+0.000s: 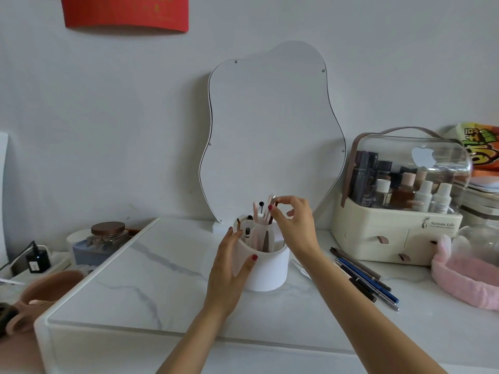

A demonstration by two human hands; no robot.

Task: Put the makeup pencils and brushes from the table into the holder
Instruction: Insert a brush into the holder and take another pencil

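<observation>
A white round holder [270, 271] stands mid-table with several brushes [263, 214] upright inside it. My left hand [229, 263] grips the holder's left wall. Above the rim, my right hand [295, 225] pinches the top end of a brown-handled brush [274, 205] that stands in the holder's inner cup. Several makeup pencils [364, 279], dark, blue and brown, lie side by side on the table to the right of the holder. A thin clear tool [299, 268] lies just right of the holder's base.
A wavy white mirror back [270, 125] leans on the wall behind the holder. A cosmetics case [399, 228] with a clear lid stands at the right, a pink fluffy headband [464, 276] beside it. Left of the marble table [151, 287] are a jar [108, 233] and a charger [37, 259].
</observation>
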